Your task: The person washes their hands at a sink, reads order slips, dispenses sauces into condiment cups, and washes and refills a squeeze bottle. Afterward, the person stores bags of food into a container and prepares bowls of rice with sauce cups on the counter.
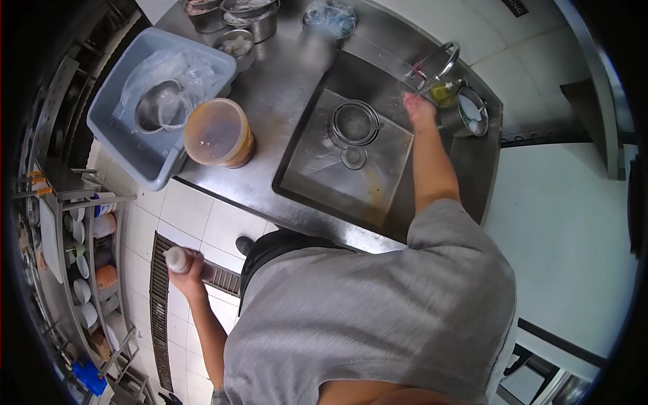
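Note:
Out over the floor, my left hand (190, 275) is closed around a bottle (178, 259) with a whitish top; its contents are hard to make out. My right hand (420, 112) reaches over the back right of the sink (304, 169), just below the curved metal faucet (445, 64). Its fingers seem loosely spread, partly blurred near the spout, and no object shows in them. Beside that hand are a yellowish-green bottle (442, 93) and a metal pot (462, 121) with pale items inside. A round wire strainer (356, 123) lies in the sink near the drain (354, 158).
A grey plastic tub (111, 145) holding a metal bowl and clear plastic stands at the counter's left. Next to it is an orange-tinted tub (217, 133). Several metal containers (260, 23) line the back. Shelves of dishes (84, 270) stand left, beyond a floor grate (160, 310).

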The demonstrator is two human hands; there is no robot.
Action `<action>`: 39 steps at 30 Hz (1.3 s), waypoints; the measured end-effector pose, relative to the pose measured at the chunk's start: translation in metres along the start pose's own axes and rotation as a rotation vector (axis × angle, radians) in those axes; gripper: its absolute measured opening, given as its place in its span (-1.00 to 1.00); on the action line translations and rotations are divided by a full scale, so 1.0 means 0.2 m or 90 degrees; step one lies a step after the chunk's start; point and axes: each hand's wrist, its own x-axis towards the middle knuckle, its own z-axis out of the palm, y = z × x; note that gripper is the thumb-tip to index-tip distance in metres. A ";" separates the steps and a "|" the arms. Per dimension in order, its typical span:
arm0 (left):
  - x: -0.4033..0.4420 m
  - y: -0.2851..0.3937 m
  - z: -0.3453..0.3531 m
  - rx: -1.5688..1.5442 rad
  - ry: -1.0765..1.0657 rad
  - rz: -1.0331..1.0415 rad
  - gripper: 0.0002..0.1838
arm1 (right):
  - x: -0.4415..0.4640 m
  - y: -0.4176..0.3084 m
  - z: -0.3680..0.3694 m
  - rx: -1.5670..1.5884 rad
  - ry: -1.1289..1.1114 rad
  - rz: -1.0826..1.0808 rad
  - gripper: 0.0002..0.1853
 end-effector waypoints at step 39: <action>0.49 0.13 0.60 -0.333 -0.332 -0.106 -0.31 | -1.44 1.29 1.13 -0.389 -0.430 0.174 -0.66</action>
